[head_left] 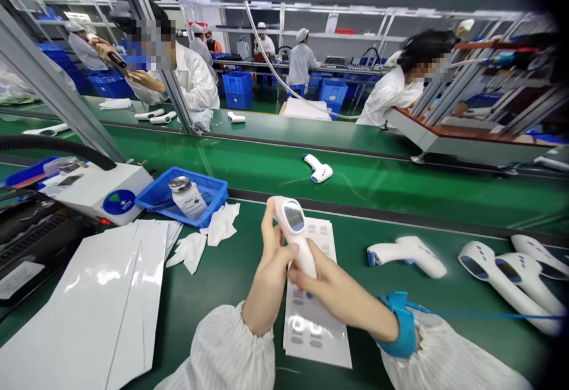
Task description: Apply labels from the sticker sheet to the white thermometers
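A white infrared thermometer [303,253] is held upright between both hands, its small grey screen tilted up at me. The fingers of my left hand [270,265] wrap its head and left side. My right hand [331,283], with a blue strap on the wrist, grips the handle lower down. Beneath the hands lies a sheet of printed labels [317,336] on the green bench. To the right another white thermometer [411,253] rests on its side, and several more thermometers [507,283] lie grouped at the far right.
At left are a stack of glossy white sheets [102,295], crumpled white wipes [191,251], a blue tray [213,191] holding a metal-topped bottle [189,197], and a white machine [106,185]. One thermometer [320,170] lies on the green conveyor [249,162]. Co-workers sit beyond it.
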{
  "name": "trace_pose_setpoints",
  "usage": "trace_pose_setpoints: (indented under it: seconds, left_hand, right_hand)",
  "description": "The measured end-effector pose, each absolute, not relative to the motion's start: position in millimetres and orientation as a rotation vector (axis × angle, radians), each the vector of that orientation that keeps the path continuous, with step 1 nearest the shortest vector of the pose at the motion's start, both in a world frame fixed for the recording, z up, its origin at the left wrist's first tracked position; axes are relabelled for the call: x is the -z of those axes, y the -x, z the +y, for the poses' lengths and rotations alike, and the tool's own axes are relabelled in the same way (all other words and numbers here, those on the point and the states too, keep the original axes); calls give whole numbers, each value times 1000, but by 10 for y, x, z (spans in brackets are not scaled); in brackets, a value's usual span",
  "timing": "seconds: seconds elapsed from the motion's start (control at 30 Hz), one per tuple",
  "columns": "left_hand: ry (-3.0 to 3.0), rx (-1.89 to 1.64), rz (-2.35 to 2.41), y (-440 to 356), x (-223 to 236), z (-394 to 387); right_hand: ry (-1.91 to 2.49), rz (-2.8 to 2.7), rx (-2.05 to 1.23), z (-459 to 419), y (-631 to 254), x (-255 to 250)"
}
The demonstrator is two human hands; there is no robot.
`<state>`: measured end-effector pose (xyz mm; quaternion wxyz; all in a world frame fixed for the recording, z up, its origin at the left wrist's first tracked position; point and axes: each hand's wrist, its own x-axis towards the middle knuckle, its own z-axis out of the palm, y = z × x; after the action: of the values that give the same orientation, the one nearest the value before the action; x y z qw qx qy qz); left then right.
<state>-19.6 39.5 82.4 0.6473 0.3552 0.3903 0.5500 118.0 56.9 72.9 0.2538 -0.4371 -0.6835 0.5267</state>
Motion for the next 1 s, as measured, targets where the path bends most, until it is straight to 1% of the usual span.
trace_pose_setpoints:
  seconds: [0.07,0.1,0.13,0.23,0.33,0.4,0.53,0.67,0.77,0.87,0.97,1.0]
  left_hand:
    - [-925,-1120,975,256,-755,458]
    - [-967,-1063,1030,285,-717,476]
    - [-986,-1016,1079,313,-680,487]
    - [-969,-945,1174,375,-601,516]
    - [-921,-965,1229,400,-552,571]
    - [-895,-1022,1254,403,-496,623]
    - [-841,-1208,1261,420,-295,724]
    - [-714,-1270,1193,464,-142,778]
    - [-614,-1287,1151,489,-150,804]
    - [-458,-1318,1055,482,-259,804]
    - [-513,-1195,769,416,-400,744]
    - [-585,-1120,687,376,-438,708]
  right_hand:
    - [1547,-1961,-1094,895,-1359,-676]
    - [1820,-1973,-867,1100,-1480,-659]
    - [1977,-1928,-728,1319,-1613,-648]
    - [2186,-1771,-412,1947,-1951,-641]
    - [2245,-1670,-259,2428,-1982,-602]
    - [2271,-1615,-307,2683,-1807,-532]
    - [2260,-1507,-565,3072,-1315,-396]
    - [2055,-1530,-769,3175,-1117,-432]
    - [1759,-1674,-916,2971,-1187,-536]
    - [1435,-1877,-1086,2498,-1310,-635]
    - [1173,-2076,-1276,1876,-1407,-714]
    - [1070,-2150,-1278,1674,-1428,-733]
